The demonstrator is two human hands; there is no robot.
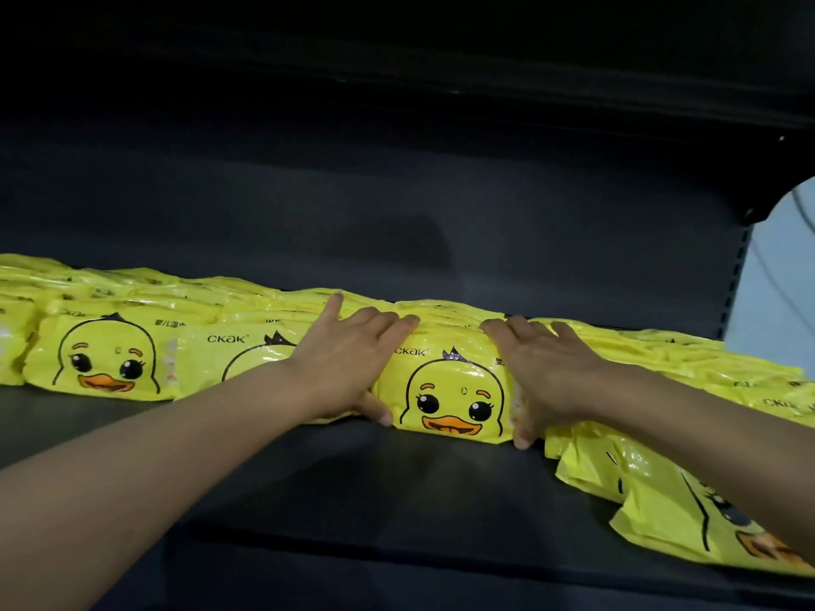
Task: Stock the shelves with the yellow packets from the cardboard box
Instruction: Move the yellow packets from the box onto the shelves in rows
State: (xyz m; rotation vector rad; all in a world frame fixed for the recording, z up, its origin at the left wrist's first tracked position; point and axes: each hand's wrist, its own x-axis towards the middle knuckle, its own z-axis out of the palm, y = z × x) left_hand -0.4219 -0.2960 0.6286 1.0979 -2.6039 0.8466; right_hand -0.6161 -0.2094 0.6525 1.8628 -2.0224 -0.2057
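Where both hands clasp it, the yellow packet shows a duck face.

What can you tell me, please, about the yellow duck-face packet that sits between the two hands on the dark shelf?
The glossy yellow plastic packet with the cartoon duck face stands on its long edge on the dark shelf, print facing the camera: black outline, big black eyes, orange beak, a dark tuft and "ckak" lettering at its upper left. The film looks crinkled and shiny. The left hand grips its left end and the right hand its right end, fingers over the top, thumbs at the bottom. More yellow packets crowd behind and beside it.
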